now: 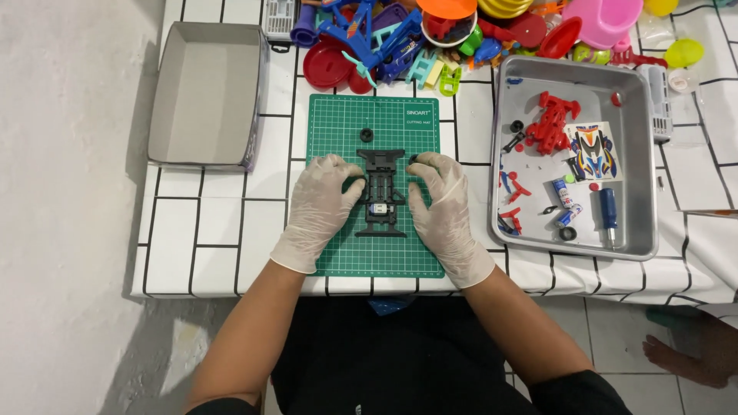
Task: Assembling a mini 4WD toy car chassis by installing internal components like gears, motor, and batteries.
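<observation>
A black toy car chassis (380, 192) lies on a green cutting mat (338, 123) in the middle of the table. My left hand (319, 207), in a pale glove, rests on the mat with its thumb and fingers against the chassis's left side. On the right side my gloved right hand (446, 207) touches the chassis in the same way. A small black wheel (367, 135) lies alone on the mat just beyond the chassis.
A metal tray (642, 161) at right holds red plastic parts, a sticker sheet, batteries and a blue-handled screwdriver (608, 214). An empty grey box lid (207, 92) sits at left. Colourful plastic toys (461, 31) crowd the far edge. Another person's bare foot (688, 357) shows at bottom right.
</observation>
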